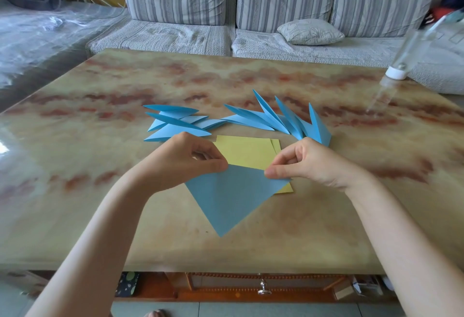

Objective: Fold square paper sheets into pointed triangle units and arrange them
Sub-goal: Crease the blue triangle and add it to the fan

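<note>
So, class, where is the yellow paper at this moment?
In the head view the yellow paper lies on the table, between the left hand and right hand, partly hidden by the blue sheet they pinch.

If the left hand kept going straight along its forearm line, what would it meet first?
Likely the yellow sheets lying just beyond the left hand, which pinches the blue sheet; then the fanned blue units. Its height is unclear, so it may pass over them.

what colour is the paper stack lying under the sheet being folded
Yellow, in the head view: the paper stack beneath the blue sheet.
</note>
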The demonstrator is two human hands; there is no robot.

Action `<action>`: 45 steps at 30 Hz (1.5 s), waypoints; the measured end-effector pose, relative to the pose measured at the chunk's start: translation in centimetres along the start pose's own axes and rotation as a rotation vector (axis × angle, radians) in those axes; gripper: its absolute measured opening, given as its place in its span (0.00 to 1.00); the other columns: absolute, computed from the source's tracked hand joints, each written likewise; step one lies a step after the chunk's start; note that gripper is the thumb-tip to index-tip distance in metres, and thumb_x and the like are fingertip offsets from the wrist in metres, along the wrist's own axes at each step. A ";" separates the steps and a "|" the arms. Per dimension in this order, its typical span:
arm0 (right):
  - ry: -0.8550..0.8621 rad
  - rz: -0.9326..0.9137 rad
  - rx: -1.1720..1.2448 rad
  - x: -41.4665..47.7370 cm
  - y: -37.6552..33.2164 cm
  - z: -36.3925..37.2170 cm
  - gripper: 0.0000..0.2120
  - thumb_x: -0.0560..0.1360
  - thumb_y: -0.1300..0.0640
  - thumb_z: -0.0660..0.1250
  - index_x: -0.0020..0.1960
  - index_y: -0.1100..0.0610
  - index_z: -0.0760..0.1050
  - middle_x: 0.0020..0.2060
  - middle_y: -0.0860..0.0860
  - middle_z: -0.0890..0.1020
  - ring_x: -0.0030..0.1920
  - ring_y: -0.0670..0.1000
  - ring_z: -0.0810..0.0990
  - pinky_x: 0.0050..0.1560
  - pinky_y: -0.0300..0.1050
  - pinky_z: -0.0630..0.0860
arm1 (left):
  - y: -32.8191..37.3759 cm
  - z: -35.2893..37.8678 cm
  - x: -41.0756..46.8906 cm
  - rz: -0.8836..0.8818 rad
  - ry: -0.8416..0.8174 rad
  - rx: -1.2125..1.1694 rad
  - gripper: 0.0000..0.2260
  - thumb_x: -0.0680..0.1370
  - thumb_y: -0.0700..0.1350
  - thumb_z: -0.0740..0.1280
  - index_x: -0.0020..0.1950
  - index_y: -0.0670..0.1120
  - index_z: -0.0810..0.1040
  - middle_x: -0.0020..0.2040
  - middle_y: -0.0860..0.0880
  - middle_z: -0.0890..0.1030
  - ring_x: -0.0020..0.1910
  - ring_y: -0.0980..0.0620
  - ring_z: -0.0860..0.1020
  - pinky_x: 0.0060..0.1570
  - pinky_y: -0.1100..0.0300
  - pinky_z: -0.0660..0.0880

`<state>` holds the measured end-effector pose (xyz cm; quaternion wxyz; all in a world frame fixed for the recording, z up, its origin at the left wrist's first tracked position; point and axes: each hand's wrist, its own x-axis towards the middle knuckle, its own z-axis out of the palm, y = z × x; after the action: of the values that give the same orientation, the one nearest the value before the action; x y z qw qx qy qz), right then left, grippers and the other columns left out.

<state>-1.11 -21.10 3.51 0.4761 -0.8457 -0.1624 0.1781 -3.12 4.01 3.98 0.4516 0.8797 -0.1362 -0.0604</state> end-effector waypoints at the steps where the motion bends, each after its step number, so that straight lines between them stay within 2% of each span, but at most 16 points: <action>1: 0.006 0.001 -0.015 0.1 0.1 0.0 0.14 0.59 0.44 0.75 0.36 0.54 0.84 0.32 0.48 0.82 0.36 0.44 0.77 0.43 0.32 0.72 | -0.1 0.0 0.0 -0.001 0.002 0.006 0.06 0.73 0.46 0.73 0.36 0.54 0.83 0.37 0.56 0.83 0.36 0.63 0.78 0.39 0.71 0.72; 5: 0.010 -0.006 -0.049 0.0 0.0 0.2 0.10 0.63 0.48 0.75 0.33 0.55 0.81 0.28 0.44 0.81 0.33 0.42 0.75 0.39 0.31 0.72 | -0.4 0.1 0.1 -0.011 0.013 0.023 0.05 0.72 0.46 0.73 0.36 0.54 0.83 0.37 0.56 0.83 0.36 0.62 0.78 0.39 0.70 0.72; 7: 0.019 -0.006 -0.063 0.0 0.1 0.3 0.10 0.67 0.50 0.74 0.33 0.56 0.81 0.28 0.44 0.82 0.34 0.43 0.74 0.41 0.35 0.72 | -0.4 0.1 0.1 -0.012 0.016 0.028 0.05 0.72 0.46 0.73 0.36 0.54 0.82 0.37 0.56 0.83 0.36 0.62 0.78 0.39 0.71 0.72; 9: 0.040 0.007 -0.076 0.1 0.3 0.3 0.16 0.64 0.43 0.74 0.33 0.56 0.81 0.29 0.46 0.84 0.37 0.50 0.73 0.43 0.43 0.70 | -0.3 0.2 0.1 -0.016 0.017 0.029 0.05 0.73 0.47 0.73 0.36 0.54 0.82 0.37 0.57 0.83 0.36 0.63 0.78 0.39 0.72 0.72; 12: 0.046 0.029 -0.115 0.3 0.7 0.4 0.29 0.55 0.28 0.72 0.33 0.55 0.80 0.33 0.49 0.85 0.39 0.53 0.71 0.45 0.49 0.66 | -0.3 0.2 0.1 -0.019 0.018 0.032 0.05 0.73 0.47 0.73 0.37 0.54 0.82 0.37 0.57 0.83 0.37 0.63 0.78 0.40 0.71 0.72; 15: 0.059 0.039 -0.118 0.4 0.9 0.4 0.31 0.51 0.25 0.73 0.32 0.53 0.79 0.31 0.50 0.85 0.38 0.55 0.71 0.43 0.52 0.68 | -0.3 0.2 0.1 -0.023 0.028 0.033 0.04 0.73 0.47 0.73 0.37 0.53 0.83 0.38 0.58 0.83 0.39 0.62 0.79 0.43 0.68 0.73; 20: 0.137 0.024 -0.128 0.2 0.6 0.6 0.26 0.53 0.31 0.72 0.26 0.54 0.72 0.26 0.51 0.82 0.34 0.54 0.70 0.42 0.50 0.69 | -0.4 0.1 0.1 -0.043 0.034 0.027 0.04 0.73 0.46 0.72 0.38 0.53 0.83 0.36 0.60 0.83 0.36 0.66 0.78 0.39 0.74 0.71; 24: 0.177 0.008 -0.137 0.1 0.8 0.6 0.28 0.54 0.32 0.71 0.25 0.55 0.65 0.23 0.53 0.80 0.33 0.54 0.73 0.41 0.47 0.68 | -0.5 0.2 0.2 -0.046 0.039 0.015 0.04 0.73 0.46 0.73 0.38 0.53 0.83 0.37 0.60 0.83 0.37 0.65 0.79 0.41 0.72 0.72; 26: 0.184 0.000 -0.141 0.1 1.3 0.4 0.32 0.55 0.30 0.72 0.25 0.57 0.62 0.22 0.54 0.79 0.32 0.55 0.74 0.42 0.48 0.69 | -0.6 0.1 0.2 -0.046 0.039 0.021 0.04 0.73 0.46 0.72 0.38 0.53 0.83 0.37 0.59 0.84 0.37 0.64 0.79 0.42 0.70 0.72; 28: 0.206 -0.001 -0.172 0.1 1.6 0.0 0.39 0.56 0.23 0.67 0.26 0.60 0.65 0.25 0.54 0.81 0.31 0.53 0.73 0.41 0.48 0.69 | -0.9 0.0 0.1 -0.051 0.053 0.038 0.04 0.73 0.46 0.72 0.38 0.53 0.83 0.37 0.59 0.83 0.37 0.64 0.78 0.42 0.69 0.72; 30: 0.274 -0.024 -0.205 0.0 1.6 -0.4 0.38 0.57 0.20 0.61 0.26 0.57 0.72 0.29 0.50 0.83 0.32 0.49 0.76 0.42 0.47 0.72 | -0.8 0.1 0.1 -0.053 0.050 0.037 0.05 0.73 0.46 0.72 0.38 0.53 0.83 0.36 0.60 0.83 0.36 0.65 0.78 0.41 0.70 0.72; 33: 0.338 -0.118 -0.132 0.0 0.5 0.5 0.24 0.64 0.29 0.67 0.34 0.51 0.80 0.32 0.44 0.81 0.35 0.42 0.76 0.42 0.40 0.71 | -0.3 0.9 0.0 -0.038 0.021 0.052 0.05 0.73 0.45 0.72 0.37 0.52 0.82 0.34 0.60 0.82 0.33 0.66 0.76 0.36 0.75 0.69; 36: 0.237 -0.185 -0.071 0.4 -0.8 2.5 0.10 0.67 0.44 0.73 0.42 0.50 0.83 0.38 0.44 0.84 0.39 0.42 0.78 0.45 0.37 0.72 | 0.0 1.8 0.1 -0.002 0.013 0.081 0.04 0.73 0.45 0.73 0.37 0.51 0.83 0.35 0.55 0.83 0.32 0.64 0.75 0.35 0.74 0.70; 38: 0.189 -0.186 -0.071 0.8 -1.1 3.4 0.03 0.69 0.53 0.75 0.42 0.50 0.84 0.36 0.42 0.84 0.38 0.38 0.77 0.45 0.34 0.72 | 0.1 2.2 0.1 0.011 0.014 0.081 0.03 0.73 0.45 0.73 0.38 0.49 0.84 0.33 0.55 0.82 0.31 0.64 0.75 0.34 0.74 0.69; 41: 0.155 -0.161 -0.060 1.2 -0.9 4.1 0.03 0.70 0.56 0.75 0.40 0.49 0.83 0.34 0.41 0.84 0.37 0.37 0.78 0.44 0.31 0.72 | 0.1 2.4 0.1 0.033 0.036 0.077 0.03 0.72 0.45 0.73 0.39 0.48 0.84 0.33 0.55 0.82 0.31 0.64 0.75 0.35 0.73 0.70; 45: 0.135 -0.150 -0.024 1.2 -0.9 4.1 0.04 0.71 0.57 0.74 0.38 0.50 0.82 0.35 0.44 0.84 0.38 0.39 0.79 0.44 0.35 0.74 | 0.1 2.4 0.2 0.038 0.070 0.078 0.02 0.72 0.46 0.73 0.39 0.50 0.84 0.34 0.56 0.82 0.32 0.64 0.76 0.36 0.72 0.70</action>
<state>-1.97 -17.06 2.12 0.4876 -0.8469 -0.1951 0.0827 -3.46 1.99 2.67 0.4223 0.8955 -0.1394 -0.0158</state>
